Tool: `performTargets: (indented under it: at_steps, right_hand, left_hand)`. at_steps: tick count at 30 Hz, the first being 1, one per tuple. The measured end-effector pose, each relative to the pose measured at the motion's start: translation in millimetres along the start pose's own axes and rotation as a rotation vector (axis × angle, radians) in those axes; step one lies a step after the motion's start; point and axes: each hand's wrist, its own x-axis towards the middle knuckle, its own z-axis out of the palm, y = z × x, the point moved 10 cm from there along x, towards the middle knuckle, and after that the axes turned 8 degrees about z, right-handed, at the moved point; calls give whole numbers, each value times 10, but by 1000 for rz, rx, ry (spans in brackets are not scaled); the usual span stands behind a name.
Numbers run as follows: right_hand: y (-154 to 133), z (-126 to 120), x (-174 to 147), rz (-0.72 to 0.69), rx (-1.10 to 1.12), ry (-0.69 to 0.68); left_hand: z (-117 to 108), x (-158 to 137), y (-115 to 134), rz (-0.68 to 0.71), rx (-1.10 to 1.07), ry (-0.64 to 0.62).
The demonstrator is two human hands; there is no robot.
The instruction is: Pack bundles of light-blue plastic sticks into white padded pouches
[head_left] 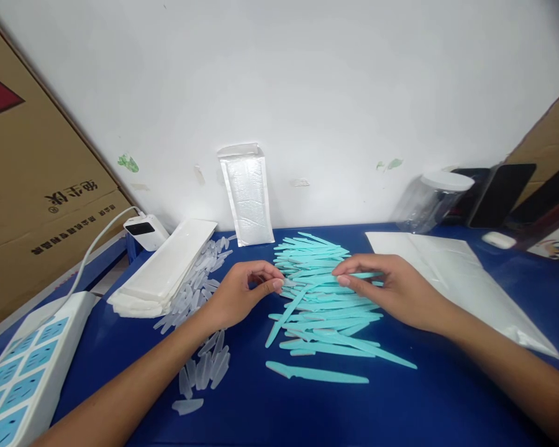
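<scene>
My left hand (249, 290) pinches a small translucent blade cap (289, 282) between thumb and fingertips. My right hand (386, 287) is closed on a turquoise eyebrow razor (370, 274), its handle pointing to the right and its head end toward the left hand. A short gap separates the two hands. Below them lies a heap of the same turquoise razors (340, 315), with one razor (321, 374) apart at the near side. Loose translucent caps (195, 285) lie beside and partly behind my left forearm, with more caps (214, 363) nearer me.
White padded mailers (163, 273) are stacked at left, and another mailer (246, 195) leans on the wall. A larger white bag (466, 285) lies flat at right. A clear jar (431, 202) stands behind it. A power strip (37, 354) and a white charger (146, 231) sit at left.
</scene>
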Motion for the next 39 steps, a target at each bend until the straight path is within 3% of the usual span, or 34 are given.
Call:
performTargets:
  at_steps: [10, 18, 24, 27, 29, 31, 35, 39]
  right_hand:
    - [-42, 135, -56, 10, 37, -47]
    - [-51, 277, -79, 56, 206, -107]
    - [-29, 212, -57, 33, 131, -86]
    - [139, -145, 93, 0, 14, 114]
    - [301, -441, 202, -26, -151, 292]
    - [524, -635, 318, 5, -328, 384]
    - [890, -776, 466, 108, -547, 429]
    - [882, -682, 477, 67, -595, 392]
  left_hand:
    - [70, -21, 121, 18, -33, 20]
    - [60, -50, 88, -9, -97, 89]
    - [53, -72, 112, 30, 45, 111]
    - [-114, -55, 208, 124, 344, 175]
    - [-268, -35, 268, 185, 583, 195]
    - [-445, -5, 258, 189, 790, 171]
    - [-891, 15, 31, -37, 1067, 76]
    - [-1186, -31, -81, -171, 1184, 66]
